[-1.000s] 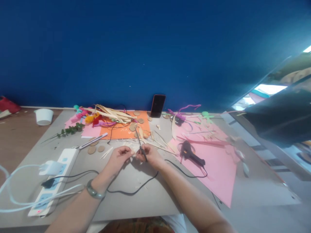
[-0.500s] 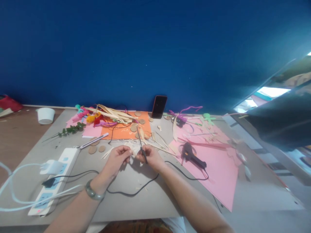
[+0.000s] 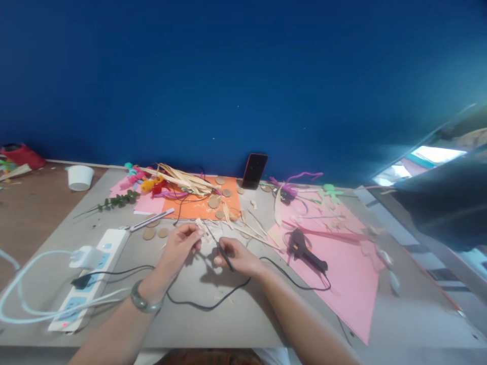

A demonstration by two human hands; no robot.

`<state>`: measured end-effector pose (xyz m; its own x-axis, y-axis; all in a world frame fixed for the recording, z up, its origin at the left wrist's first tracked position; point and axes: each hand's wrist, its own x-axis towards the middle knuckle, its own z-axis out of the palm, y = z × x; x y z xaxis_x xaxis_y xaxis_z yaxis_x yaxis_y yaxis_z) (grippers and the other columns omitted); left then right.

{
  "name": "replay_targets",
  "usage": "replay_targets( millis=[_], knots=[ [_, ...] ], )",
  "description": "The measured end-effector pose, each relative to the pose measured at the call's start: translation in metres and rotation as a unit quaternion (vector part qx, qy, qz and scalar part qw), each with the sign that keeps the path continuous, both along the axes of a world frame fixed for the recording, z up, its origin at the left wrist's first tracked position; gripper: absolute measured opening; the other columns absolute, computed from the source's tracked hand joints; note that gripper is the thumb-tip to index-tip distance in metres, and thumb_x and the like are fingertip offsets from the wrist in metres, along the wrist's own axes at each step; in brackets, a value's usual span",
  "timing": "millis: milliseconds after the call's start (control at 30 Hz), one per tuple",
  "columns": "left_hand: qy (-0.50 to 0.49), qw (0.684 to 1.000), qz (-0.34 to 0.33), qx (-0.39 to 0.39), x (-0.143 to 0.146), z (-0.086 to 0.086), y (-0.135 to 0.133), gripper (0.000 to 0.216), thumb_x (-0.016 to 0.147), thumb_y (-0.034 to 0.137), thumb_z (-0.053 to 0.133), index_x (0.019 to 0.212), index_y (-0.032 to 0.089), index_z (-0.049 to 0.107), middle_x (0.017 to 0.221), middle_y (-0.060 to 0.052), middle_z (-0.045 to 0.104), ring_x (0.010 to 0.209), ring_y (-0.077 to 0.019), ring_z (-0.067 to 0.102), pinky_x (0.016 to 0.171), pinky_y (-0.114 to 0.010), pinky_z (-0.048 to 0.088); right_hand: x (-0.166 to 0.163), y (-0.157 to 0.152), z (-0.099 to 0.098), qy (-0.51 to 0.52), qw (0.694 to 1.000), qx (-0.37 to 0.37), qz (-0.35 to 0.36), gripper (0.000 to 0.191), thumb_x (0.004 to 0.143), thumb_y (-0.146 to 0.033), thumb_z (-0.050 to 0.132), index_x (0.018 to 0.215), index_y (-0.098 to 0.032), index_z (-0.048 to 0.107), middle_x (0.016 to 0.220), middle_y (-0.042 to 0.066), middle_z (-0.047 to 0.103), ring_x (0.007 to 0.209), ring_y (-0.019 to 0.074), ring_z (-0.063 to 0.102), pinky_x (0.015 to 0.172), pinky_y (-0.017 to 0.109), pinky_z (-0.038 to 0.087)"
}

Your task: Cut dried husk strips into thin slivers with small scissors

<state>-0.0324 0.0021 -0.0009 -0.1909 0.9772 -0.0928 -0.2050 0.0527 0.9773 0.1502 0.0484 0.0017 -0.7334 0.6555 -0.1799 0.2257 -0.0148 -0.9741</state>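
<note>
My left hand [image 3: 181, 244] is closed in a pinch on a small pale piece of husk-like material [image 3: 203, 229], which sticks up past the fingertips. My right hand [image 3: 238, 256] grips slim dark tweezers [image 3: 220, 248] like a pen, their thin tip pointing up and left toward the pale piece. Whether the tip touches it I cannot tell. Just beyond the hands lie long dried husk strips [image 3: 249, 230], with pale scraps around them. Round wooden discs [image 3: 213, 202] rest on an orange sheet [image 3: 182, 209].
A black glue gun [image 3: 306, 251] lies on pink paper [image 3: 342, 284] at right, its cord crossing below my hands. A phone [image 3: 254, 171] leans against the blue wall. At left are a power strip [image 3: 110, 243], a utility knife [image 3: 152, 220], a green sprig [image 3: 116, 201] and a white cup [image 3: 80, 178].
My hands have moved apart. The tweezers have drawn back from the left fingertips toward the near right, and the pale piece in my left hand shows more clearly. The view has shifted slightly.
</note>
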Motion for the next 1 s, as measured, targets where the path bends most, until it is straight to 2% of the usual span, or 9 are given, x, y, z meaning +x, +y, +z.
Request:
replay_targets(
  millis=[233,700,1000],
  knots=[
    [0.017,1.000,-0.010,0.001,0.0015,0.0023,-0.0015,0.019,0.076,0.032,0.065,0.071,0.015,0.061,0.049,0.003,0.055,0.045,-0.0065,0.046,0.045,-0.017,0.036,-0.0020,-0.0039,0.0085,0.004,0.999,-0.044,0.004,0.049,0.062,-0.054,0.072,0.064,-0.018,0.039,0.057,-0.006,0.044,0.054,0.0074,0.036,0.050,0.021,0.027],
    [0.012,1.000,0.002,-0.008,0.0027,0.0019,-0.0020,0.021,0.074,0.035,0.066,0.072,0.015,0.061,0.049,0.003,0.054,0.044,-0.0075,0.046,0.044,-0.018,0.035,-0.0043,-0.0048,0.0039,0.000,0.999,-0.034,-0.016,0.051,0.061,-0.054,0.073,0.059,-0.019,0.036,0.051,-0.008,0.038,0.050,0.0064,0.032,0.047,0.020,0.023],
    [0.013,1.000,0.003,-0.007,0.0022,0.0016,-0.0024,0.020,0.076,0.034,0.065,0.073,0.015,0.060,0.048,0.004,0.054,0.043,-0.0062,0.045,0.043,-0.017,0.034,-0.0046,-0.0048,0.0024,0.023,0.997,-0.075,-0.019,0.052,0.059,-0.052,0.075,0.058,-0.019,0.035,0.049,-0.009,0.038,0.048,0.0054,0.030,0.046,0.020,0.024]
  ],
)
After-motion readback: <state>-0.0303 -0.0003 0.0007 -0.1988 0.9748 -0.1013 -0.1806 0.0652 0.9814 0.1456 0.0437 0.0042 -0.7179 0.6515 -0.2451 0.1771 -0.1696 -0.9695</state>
